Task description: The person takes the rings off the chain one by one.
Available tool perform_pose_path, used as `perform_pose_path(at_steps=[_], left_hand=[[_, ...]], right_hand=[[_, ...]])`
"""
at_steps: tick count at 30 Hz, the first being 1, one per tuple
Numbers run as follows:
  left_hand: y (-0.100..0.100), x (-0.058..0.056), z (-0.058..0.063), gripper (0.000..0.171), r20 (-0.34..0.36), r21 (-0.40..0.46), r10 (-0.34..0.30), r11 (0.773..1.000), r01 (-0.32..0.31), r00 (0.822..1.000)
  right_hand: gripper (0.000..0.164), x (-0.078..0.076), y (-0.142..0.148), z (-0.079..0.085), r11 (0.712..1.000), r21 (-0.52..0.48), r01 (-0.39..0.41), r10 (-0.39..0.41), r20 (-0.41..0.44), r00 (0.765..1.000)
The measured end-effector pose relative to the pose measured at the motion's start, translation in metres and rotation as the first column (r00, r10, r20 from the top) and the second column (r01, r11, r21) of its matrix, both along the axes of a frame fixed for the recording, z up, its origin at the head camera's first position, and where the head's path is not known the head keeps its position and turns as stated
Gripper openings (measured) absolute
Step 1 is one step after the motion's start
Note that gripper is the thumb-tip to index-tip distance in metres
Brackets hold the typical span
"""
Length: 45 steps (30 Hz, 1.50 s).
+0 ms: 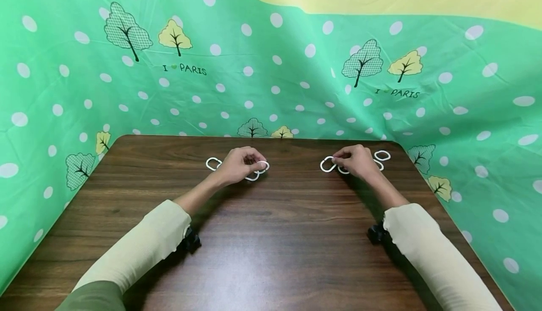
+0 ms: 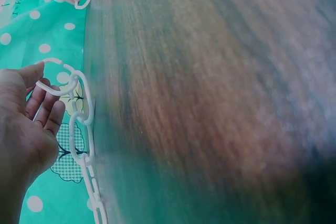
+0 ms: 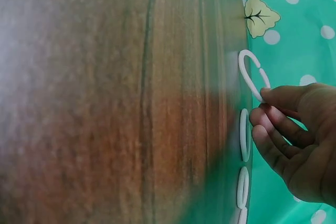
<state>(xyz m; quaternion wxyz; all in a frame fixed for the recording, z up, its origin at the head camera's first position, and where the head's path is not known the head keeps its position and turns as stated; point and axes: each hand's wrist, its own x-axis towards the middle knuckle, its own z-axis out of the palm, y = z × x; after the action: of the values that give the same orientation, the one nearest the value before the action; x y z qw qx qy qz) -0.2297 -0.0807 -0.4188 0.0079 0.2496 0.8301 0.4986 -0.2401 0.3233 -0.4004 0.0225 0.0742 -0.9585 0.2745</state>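
My left hand (image 1: 238, 164) pinches the end link (image 2: 56, 94) of a chain of white plastic links (image 2: 89, 145) between thumb and fingertips. In the left wrist view the chain hangs from that link, each loop hooked through another, and runs down past the hand. My right hand (image 1: 356, 160) pinches a single white link (image 1: 327, 164) by one end; a small gap shows in its loop in the right wrist view. Below that hand, separate loose links (image 3: 244, 135) lie on the table, partly covered by the hand in the head view.
The brown wooden table (image 1: 262, 235) has its far edge just behind both hands. Green polka-dot cloth (image 1: 271, 90) hangs behind and along the sides. One loose link (image 1: 382, 155) lies at the far right. Each forearm carries a black wrist mount (image 1: 191, 240).
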Motion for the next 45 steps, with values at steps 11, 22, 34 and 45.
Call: perform_pose_path(at_steps=[11,22,34,45], left_hand=[[0.0,-0.002,0.001,0.008,0.006,0.003,0.005,1.0,-0.005,1.0],[0.001,-0.001,0.001,0.009,0.018,0.015,0.011,1.0,-0.011,1.0],[0.003,0.0,0.001,0.01,0.004,0.001,0.016,1.0,-0.016,1.0],[0.004,0.0,0.001,0.009,-0.003,-0.001,0.016,1.0,-0.016,1.0]], right_hand=[[0.019,-0.006,-0.003,0.001,1.0,-0.012,0.022,-0.022,0.028,0.999],[0.019,-0.01,-0.001,-0.002,0.999,-0.019,0.042,-0.041,0.03,0.999],[0.017,-0.005,-0.007,-0.001,0.999,-0.01,0.031,-0.031,-0.004,1.0],[0.013,0.002,-0.023,0.001,0.999,-0.032,-0.017,0.015,-0.064,0.998]])
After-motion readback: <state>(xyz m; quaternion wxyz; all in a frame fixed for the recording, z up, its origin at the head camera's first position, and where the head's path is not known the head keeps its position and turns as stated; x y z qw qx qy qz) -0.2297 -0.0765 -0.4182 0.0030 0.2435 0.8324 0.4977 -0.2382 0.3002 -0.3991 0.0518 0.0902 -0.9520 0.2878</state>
